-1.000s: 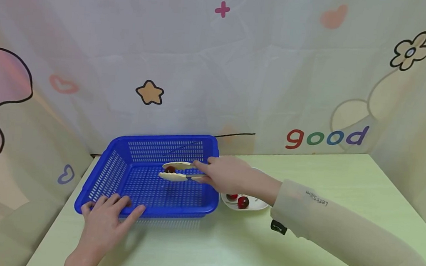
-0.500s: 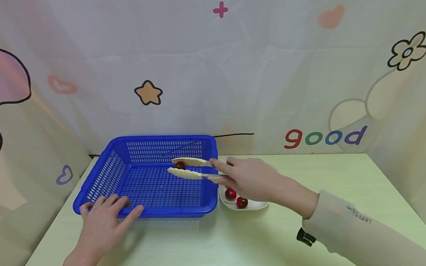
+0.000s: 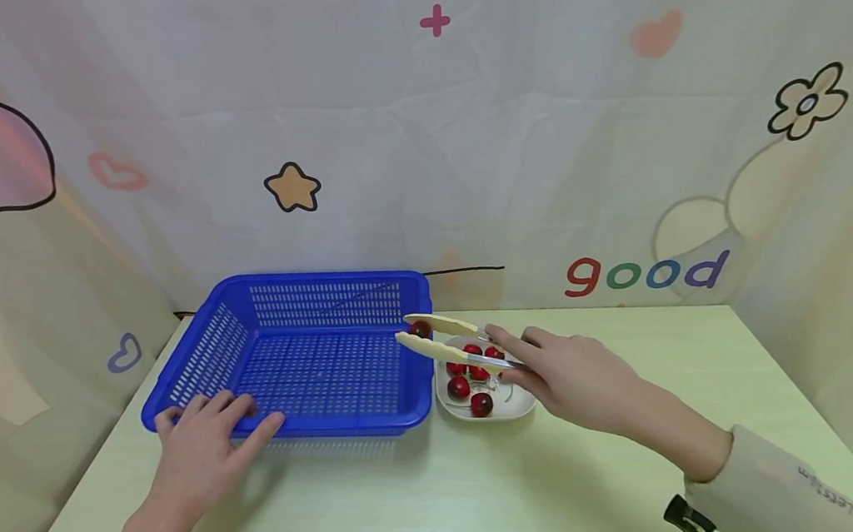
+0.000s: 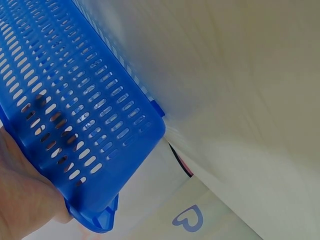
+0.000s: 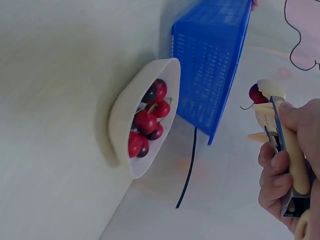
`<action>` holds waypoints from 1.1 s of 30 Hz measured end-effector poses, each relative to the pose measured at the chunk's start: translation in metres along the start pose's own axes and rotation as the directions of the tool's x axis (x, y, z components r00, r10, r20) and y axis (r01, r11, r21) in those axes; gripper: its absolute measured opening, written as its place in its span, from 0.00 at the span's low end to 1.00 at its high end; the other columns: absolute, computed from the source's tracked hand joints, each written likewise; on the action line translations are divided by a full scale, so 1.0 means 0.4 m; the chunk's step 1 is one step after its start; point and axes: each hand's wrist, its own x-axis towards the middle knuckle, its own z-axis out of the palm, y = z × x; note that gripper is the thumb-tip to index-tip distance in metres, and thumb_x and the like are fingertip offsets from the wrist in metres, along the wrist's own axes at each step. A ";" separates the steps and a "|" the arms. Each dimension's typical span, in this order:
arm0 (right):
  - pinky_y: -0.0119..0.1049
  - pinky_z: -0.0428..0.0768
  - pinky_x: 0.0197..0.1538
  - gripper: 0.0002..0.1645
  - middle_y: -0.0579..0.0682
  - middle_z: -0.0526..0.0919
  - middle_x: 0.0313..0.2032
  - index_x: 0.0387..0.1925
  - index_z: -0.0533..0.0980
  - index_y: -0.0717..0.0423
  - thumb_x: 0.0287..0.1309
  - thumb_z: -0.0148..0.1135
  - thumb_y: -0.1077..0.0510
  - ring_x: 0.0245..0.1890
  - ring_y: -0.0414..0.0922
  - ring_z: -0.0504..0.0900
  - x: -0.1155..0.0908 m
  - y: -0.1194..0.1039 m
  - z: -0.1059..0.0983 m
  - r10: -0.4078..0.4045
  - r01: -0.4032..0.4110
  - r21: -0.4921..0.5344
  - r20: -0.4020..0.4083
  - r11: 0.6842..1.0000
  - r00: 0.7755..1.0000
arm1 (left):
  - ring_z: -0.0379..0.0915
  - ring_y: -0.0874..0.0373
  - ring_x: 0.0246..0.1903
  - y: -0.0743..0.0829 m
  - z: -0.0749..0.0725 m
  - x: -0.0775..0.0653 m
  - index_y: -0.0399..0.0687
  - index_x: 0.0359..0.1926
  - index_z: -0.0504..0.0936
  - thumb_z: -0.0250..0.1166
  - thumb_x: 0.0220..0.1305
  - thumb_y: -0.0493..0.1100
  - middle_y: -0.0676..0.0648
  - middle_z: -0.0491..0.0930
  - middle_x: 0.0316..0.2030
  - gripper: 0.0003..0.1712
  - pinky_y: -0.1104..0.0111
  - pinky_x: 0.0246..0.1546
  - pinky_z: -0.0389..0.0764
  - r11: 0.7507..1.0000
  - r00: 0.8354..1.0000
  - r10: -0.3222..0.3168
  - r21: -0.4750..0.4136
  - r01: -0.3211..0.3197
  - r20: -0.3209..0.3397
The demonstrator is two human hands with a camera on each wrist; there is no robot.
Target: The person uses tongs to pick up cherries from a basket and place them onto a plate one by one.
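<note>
My right hand [image 3: 583,378] grips a pair of tongs [image 3: 435,348] with cream-coloured tips and metal arms. A dark red cherry [image 3: 420,329] with its stem is pinched between the tips [image 5: 270,90], above the right rim of a blue plastic basket [image 3: 424,387]. Beneath and beside the tongs stands a white dish [image 3: 509,410] of several cherries [image 5: 145,121], partly hidden by the tongs in the head view. My left hand [image 3: 205,449] holds the near left rim of the basket, fingers over the edge; through the slots in the left wrist view its fingertips [image 4: 57,119] show.
The pale green table [image 3: 407,507] carries both basket and dish. A printed cloth [image 3: 371,203] hangs behind and along the sides, close to the basket's back edge.
My right hand has moved right, carrying the tongs and cherry from over the basket's middle to its right rim. More cherries show in the dish. The left hand keeps its hold.
</note>
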 end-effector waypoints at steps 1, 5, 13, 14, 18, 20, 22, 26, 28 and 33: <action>0.30 0.66 0.23 0.34 0.39 0.71 0.30 0.74 0.69 0.47 0.72 0.63 0.47 0.17 0.35 0.62 -0.013 0.005 0.000 0.010 -0.010 0.002 -0.008 1.000 1.000 | 0.68 0.46 0.38 0.000 0.000 0.000 0.55 0.34 0.80 0.61 0.69 0.68 0.52 0.78 0.34 0.23 0.33 0.47 0.55 1.000 1.000 -0.002 -0.001 0.002 0.005; 0.30 0.67 0.23 0.32 0.40 0.74 0.32 0.73 0.71 0.49 0.71 0.64 0.49 0.17 0.33 0.62 -0.062 0.025 0.006 0.001 -0.001 0.003 -0.072 1.000 0.997 | 0.68 0.46 0.38 -0.001 -0.001 -0.004 0.55 0.35 0.81 0.61 0.69 0.69 0.52 0.78 0.35 0.24 0.33 0.46 0.55 1.000 1.000 -0.015 -0.003 0.015 0.023; 0.29 0.67 0.24 0.31 0.37 0.73 0.32 0.70 0.73 0.54 0.69 0.66 0.52 0.19 0.30 0.61 -0.150 0.071 0.041 0.011 -0.009 0.015 -0.133 1.000 0.991 | 0.69 0.45 0.39 0.002 -0.005 -0.003 0.54 0.36 0.82 0.60 0.70 0.68 0.50 0.79 0.37 0.24 0.32 0.47 0.55 1.000 0.999 -0.015 -0.004 0.015 0.032; 0.30 0.67 0.24 0.31 0.37 0.73 0.32 0.70 0.73 0.54 0.69 0.66 0.52 0.19 0.30 0.62 -0.158 0.074 0.045 0.022 -0.020 0.017 -0.124 1.000 0.992 | 0.69 0.44 0.39 0.003 -0.005 -0.003 0.54 0.36 0.81 0.60 0.70 0.69 0.50 0.79 0.36 0.24 0.32 0.47 0.54 1.000 0.999 -0.016 -0.005 0.016 0.035; 0.30 0.68 0.24 0.31 0.37 0.73 0.32 0.69 0.74 0.53 0.69 0.66 0.51 0.19 0.31 0.62 -0.185 0.088 0.070 0.065 -0.064 0.018 -0.075 0.998 0.995 | 0.68 0.44 0.39 0.006 -0.004 0.001 0.54 0.36 0.81 0.60 0.70 0.69 0.50 0.79 0.36 0.25 0.33 0.47 0.55 1.000 0.999 -0.016 -0.004 0.016 0.040; 0.31 0.68 0.25 0.30 0.36 0.73 0.32 0.69 0.74 0.53 0.69 0.66 0.51 0.19 0.31 0.63 -0.194 0.094 0.083 0.074 -0.073 0.019 -0.058 0.997 0.996 | 0.68 0.45 0.39 0.006 -0.005 0.001 0.54 0.36 0.81 0.60 0.70 0.69 0.50 0.78 0.36 0.25 0.33 0.47 0.55 1.000 0.999 -0.015 -0.003 0.015 0.039; 0.31 0.68 0.25 0.30 0.36 0.72 0.32 0.69 0.74 0.52 0.69 0.66 0.51 0.19 0.31 0.63 -0.201 0.099 0.095 0.077 -0.076 0.022 -0.045 0.997 0.996 | 0.68 0.45 0.38 0.005 -0.005 0.000 0.54 0.36 0.81 0.60 0.70 0.69 0.51 0.78 0.36 0.24 0.33 0.47 0.55 1.000 0.999 -0.013 -0.003 0.013 0.038; 0.31 0.68 0.25 0.29 0.35 0.71 0.31 0.69 0.74 0.52 0.70 0.65 0.50 0.19 0.31 0.62 -0.209 0.109 0.112 0.072 -0.072 0.032 -0.030 0.997 0.997 | 0.68 0.44 0.39 0.002 -0.004 0.000 0.54 0.36 0.81 0.59 0.70 0.69 0.51 0.78 0.35 0.25 0.33 0.47 0.55 1.000 0.999 -0.019 0.003 0.018 0.040; 0.31 0.67 0.25 0.29 0.35 0.70 0.30 0.69 0.74 0.51 0.71 0.65 0.50 0.19 0.31 0.62 -0.213 0.114 0.118 0.072 -0.071 0.031 -0.020 0.997 0.997 | 0.68 0.44 0.40 0.002 -0.003 0.000 0.53 0.36 0.81 0.59 0.70 0.69 0.50 0.78 0.36 0.26 0.33 0.48 0.54 1.000 0.999 -0.021 0.005 0.021 0.044; 0.31 0.66 0.24 0.28 0.34 0.69 0.29 0.68 0.75 0.52 0.70 0.65 0.51 0.18 0.31 0.61 -0.218 0.123 0.127 0.077 -0.077 0.034 -0.012 0.996 0.997 | 0.69 0.44 0.41 0.001 -0.002 0.001 0.54 0.37 0.82 0.59 0.70 0.69 0.50 0.79 0.37 0.26 0.34 0.47 0.55 1.000 0.998 -0.021 0.004 0.021 0.052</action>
